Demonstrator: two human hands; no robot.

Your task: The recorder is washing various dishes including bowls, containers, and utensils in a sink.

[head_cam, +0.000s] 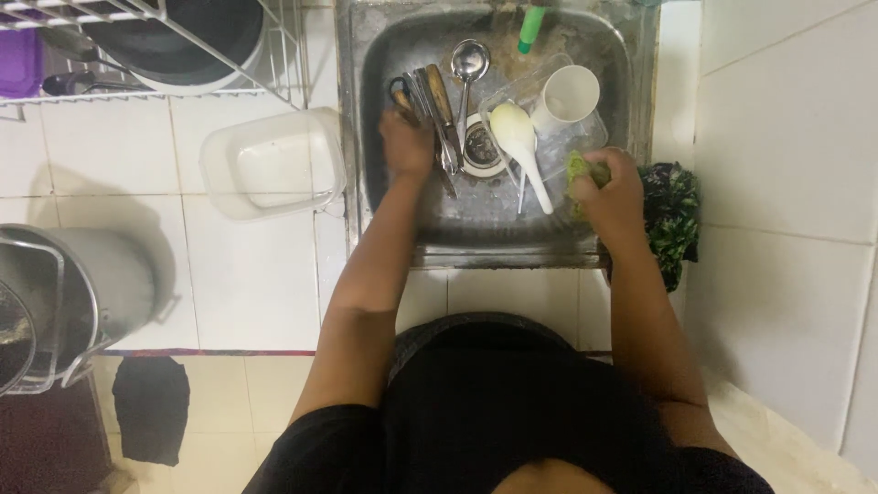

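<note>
My left hand (407,144) reaches into the steel sink (384,220) and rests on a bunch of cutlery (437,110), knives and a utensil with a wooden handle. My right hand (615,190) is shut on a green scouring sponge (578,171) at the sink's right edge. Between the hands lie a metal ladle (469,62), a white plastic spoon (518,137), a white cup (569,95) and a clear container (540,87) around the drain (481,146).
A white rectangular tub (273,163) sits on the tiled counter left of the sink. A wire dish rack (146,46) with a dark pan stands at the top left. A large steel pot (82,284) is at the left. A dark patterned cloth (671,215) lies right of the sink.
</note>
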